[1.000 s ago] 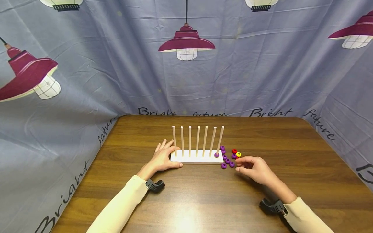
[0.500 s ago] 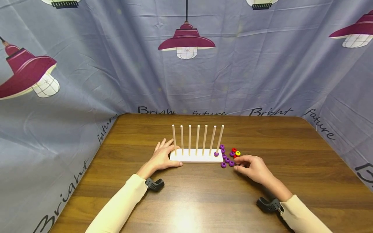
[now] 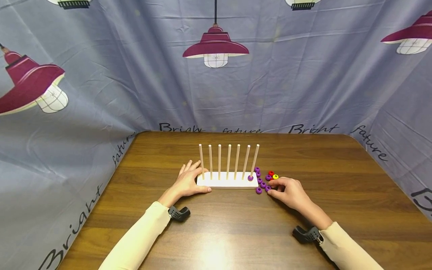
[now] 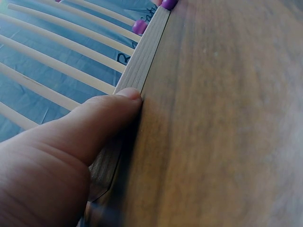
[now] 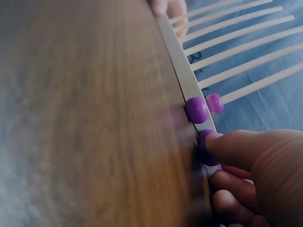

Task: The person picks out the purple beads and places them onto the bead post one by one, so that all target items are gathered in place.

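R hand [image 3: 289,192] on purple bead [image 3: 267,188] (rnd, w/ hole).

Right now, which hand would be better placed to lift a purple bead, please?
The right hand, probably: its thumb touches a purple bead, while the left hand, farther off, holds the pegboard.

setting: booth-like | lamp-print curtain [image 3: 216,97] on three sides | wood-grain table [image 3: 243,217] within

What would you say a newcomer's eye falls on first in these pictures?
The white rack with seven pegs probably comes first, its left end held by the left hand. Bright beads follow, by its right end, the right hand touching one. Maroon lamps pattern the curtain behind.
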A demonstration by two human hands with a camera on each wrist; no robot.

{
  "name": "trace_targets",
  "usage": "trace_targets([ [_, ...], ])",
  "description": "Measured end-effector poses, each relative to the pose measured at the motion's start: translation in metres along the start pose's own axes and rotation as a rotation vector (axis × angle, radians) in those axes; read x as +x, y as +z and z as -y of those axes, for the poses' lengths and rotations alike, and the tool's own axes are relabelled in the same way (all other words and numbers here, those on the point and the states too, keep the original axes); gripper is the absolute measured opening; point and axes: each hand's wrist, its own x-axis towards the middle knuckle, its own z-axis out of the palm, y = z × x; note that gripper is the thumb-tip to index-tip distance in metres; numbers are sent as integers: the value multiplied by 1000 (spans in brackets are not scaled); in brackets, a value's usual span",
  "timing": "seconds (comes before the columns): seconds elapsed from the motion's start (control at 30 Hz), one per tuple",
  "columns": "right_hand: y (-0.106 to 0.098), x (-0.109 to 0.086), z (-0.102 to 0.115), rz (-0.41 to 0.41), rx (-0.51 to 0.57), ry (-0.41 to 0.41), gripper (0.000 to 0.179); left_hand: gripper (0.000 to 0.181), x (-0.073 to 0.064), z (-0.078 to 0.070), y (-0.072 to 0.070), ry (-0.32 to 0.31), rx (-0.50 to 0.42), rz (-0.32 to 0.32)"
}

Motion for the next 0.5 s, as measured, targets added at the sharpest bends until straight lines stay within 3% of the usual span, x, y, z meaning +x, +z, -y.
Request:
trace_targets([
  [0.5,6,-1,-1,-63,-11,-96,19,68,1,1,0,6,2,-5],
])
